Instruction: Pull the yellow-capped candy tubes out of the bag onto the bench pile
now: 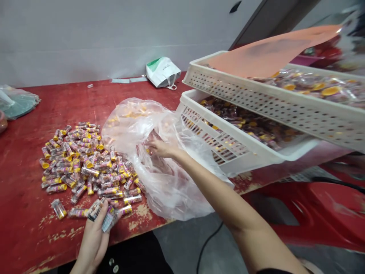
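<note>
Right arm (222,190) outstretched, the right hand (161,148) was at the plastic bag (179,199), grip unclear, while the left hand (96,230) pinched small packets (95,209) beside piled tubes (89,164).

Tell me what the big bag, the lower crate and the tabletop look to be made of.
Big bag: thin plastic film with a soft sheen, see-through and crinkled.
Lower crate: probably moulded white plastic, fairly smooth, with regular slots in its side.
Tabletop: red, seemingly painted, worn to paler patches near the front edge; perhaps wood beneath, but unclear.
</note>
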A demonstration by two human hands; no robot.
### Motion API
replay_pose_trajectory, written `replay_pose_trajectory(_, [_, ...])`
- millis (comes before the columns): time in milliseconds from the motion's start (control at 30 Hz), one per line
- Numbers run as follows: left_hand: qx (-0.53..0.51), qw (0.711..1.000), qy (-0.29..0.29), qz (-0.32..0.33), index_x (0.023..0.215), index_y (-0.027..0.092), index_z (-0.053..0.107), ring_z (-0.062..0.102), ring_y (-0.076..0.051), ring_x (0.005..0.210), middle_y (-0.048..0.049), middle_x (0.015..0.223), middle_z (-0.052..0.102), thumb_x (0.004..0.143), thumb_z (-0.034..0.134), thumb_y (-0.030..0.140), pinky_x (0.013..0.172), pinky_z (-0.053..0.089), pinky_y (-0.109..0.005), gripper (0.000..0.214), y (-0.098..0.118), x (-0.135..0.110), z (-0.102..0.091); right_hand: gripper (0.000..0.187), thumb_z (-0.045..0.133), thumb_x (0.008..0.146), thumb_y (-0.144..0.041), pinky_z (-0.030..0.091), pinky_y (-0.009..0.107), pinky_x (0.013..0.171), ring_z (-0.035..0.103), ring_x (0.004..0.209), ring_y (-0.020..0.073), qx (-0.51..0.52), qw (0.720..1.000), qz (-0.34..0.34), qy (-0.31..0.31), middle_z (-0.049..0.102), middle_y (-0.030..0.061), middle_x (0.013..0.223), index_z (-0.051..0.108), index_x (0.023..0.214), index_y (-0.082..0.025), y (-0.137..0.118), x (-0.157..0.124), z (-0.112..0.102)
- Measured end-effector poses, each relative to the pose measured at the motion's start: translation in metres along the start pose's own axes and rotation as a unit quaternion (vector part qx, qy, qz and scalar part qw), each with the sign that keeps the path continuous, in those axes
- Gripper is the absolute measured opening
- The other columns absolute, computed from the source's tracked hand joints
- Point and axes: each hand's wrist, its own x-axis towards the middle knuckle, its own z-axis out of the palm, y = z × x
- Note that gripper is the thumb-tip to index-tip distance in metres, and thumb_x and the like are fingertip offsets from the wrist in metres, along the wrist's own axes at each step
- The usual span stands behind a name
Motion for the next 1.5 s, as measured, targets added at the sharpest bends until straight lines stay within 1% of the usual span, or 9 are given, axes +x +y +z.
replay_pose_trajectory(300, [-0.02, 0.999, 0.002, 0.026, 0.086, 0.015, 0.07, 0.066, -0.011, 0.073, -0.0016, 0.082, 0.07, 0.071, 0.08, 0.01, 0.071, 0.06, -0.024, 0.018, -0.007, -0.004, 0.026, 0.026, 0.067, 0.077, -0.011, 0.045, 0.037, 0.089, 0.059, 0.104, 0.0283, -0.031, 0.999, 0.012, 0.0, 0.063, 0.0164, 0.109, 0.067, 0.103, -0.013, -0.003, -0.035, 0.001])
replay_pose_trajectory(533, [-0.059, 0.998, 0.006, 0.02, 0.087, 0.015, 0.07, 0.066, -0.011, 0.069, -0.0012, 0.08, 0.07, 0.074, 0.077, 0.009, 0.058, 0.056, -0.021, 0.017, -0.003, -0.004, 0.025, 0.01, 0.056, 0.087, -0.026, 0.047, 0.029, 0.069, 0.056, 0.07, 0.0179, 0.085, 0.993, 0.049, 0.058, 0.061, 0.0028, 0.075, 0.06, 0.092, -0.018, -0.011, -0.046, 0.004])
replay_pose_trajectory(667, [-0.095, 0.994, 0.024, 0.048, 0.086, 0.016, 0.069, 0.065, -0.011, 0.067, 0.0011, 0.078, 0.069, 0.066, 0.084, 0.011, 0.052, 0.051, -0.018, 0.025, -0.001, -0.004, 0.026, 0.023, 0.037, 0.098, -0.033, 0.048, 0.031, 0.068, 0.056, 0.074, 0.0183, 0.159, 0.975, 0.065, 0.143, 0.061, 0.0046, 0.083, 0.054, 0.105, -0.02, -0.065, -0.07, 0.005])
replay_pose_trajectory(733, [-0.106, 0.992, 0.018, 0.062, 0.088, 0.017, 0.069, 0.066, -0.012, 0.072, 0.0006, 0.082, 0.071, 0.063, 0.086, 0.013, 0.054, 0.05, -0.018, 0.031, -0.001, -0.005, 0.028, 0.025, 0.055, 0.092, -0.043, 0.049, 0.028, 0.065, 0.058, 0.073, 0.0171, 0.224, 0.966, 0.035, 0.127, 0.062, 0.0019, 0.085, 0.056, 0.107, -0.023, -0.115, -0.091, 0.016])
replay_pose_trajectory(833, [-0.112, 0.991, -0.005, 0.079, 0.091, 0.016, 0.071, 0.067, -0.013, 0.074, -0.002, 0.086, 0.072, 0.06, 0.089, 0.018, 0.058, 0.051, -0.02, 0.036, -0.003, -0.006, 0.028, 0.028, 0.077, 0.075, -0.042, 0.048, 0.026, 0.058, 0.057, 0.066, 0.0152, 0.486, 0.872, 0.027, 0.043, 0.061, -0.0014, 0.077, 0.063, 0.092, -0.023, -0.192, -0.117, 0.043])
replay_pose_trajectory(967, [-0.109, 0.99, 0.005, 0.095, 0.085, 0.014, 0.07, 0.059, -0.007, 0.06, -0.0002, 0.079, 0.07, 0.059, 0.089, 0.024, 0.049, 0.043, -0.017, 0.034, -0.004, -0.006, 0.023, 0.024, 0.075, 0.079, -0.042, 0.048, 0.024, 0.054, 0.055, 0.058, 0.012, 0.622, 0.773, 0.106, 0.072, 0.06, -0.0027, 0.071, 0.063, 0.082, -0.021, -0.245, -0.118, 0.071])
replay_pose_trajectory(1167, [-0.151, 0.983, 0.071, 0.079, 0.079, 0.011, 0.067, 0.057, -0.007, 0.058, -0.0013, 0.073, 0.067, 0.053, 0.092, 0.036, 0.048, 0.042, -0.018, 0.043, 0.006, -0.002, 0.018, 0.026, 0.067, 0.086, -0.047, 0.049, 0.024, 0.057, 0.055, 0.059, 0.0121, 0.659, 0.744, 0.086, 0.072, 0.058, -0.0026, 0.07, 0.062, 0.089, -0.022, -0.249, -0.113, 0.07])
replay_pose_trajectory(1300, [-0.181, 0.981, 0.045, 0.051, 0.08, 0.013, 0.064, 0.048, -0.004, 0.052, 0.0033, 0.068, 0.059, 0.055, 0.092, 0.032, 0.04, 0.035, -0.015, 0.042, 0.016, -0.004, 0.015, 0.025, 0.062, 0.092, -0.04, 0.053, 0.028, 0.08, 0.063, 0.086, 0.0163, 0.618, 0.776, 0.059, 0.113, 0.065, 0.0033, 0.098, 0.063, 0.111, -0.025, -0.241, -0.128, 0.055])
replay_pose_trajectory(1500, [-0.187, 0.982, 0.01, 0.002, 0.083, 0.015, 0.061, 0.047, -0.003, 0.053, 0.0037, 0.074, 0.056, 0.054, 0.092, 0.03, 0.039, 0.034, -0.013, 0.045, 0.014, -0.009, 0.014, 0.029, 0.068, 0.089, -0.036, 0.055, 0.032, 0.082, 0.067, 0.09, 0.0192, 0.646, 0.734, 0.077, 0.198, 0.067, 0.0054, 0.103, 0.059, 0.115, -0.027, -0.244, -0.136, 0.055])
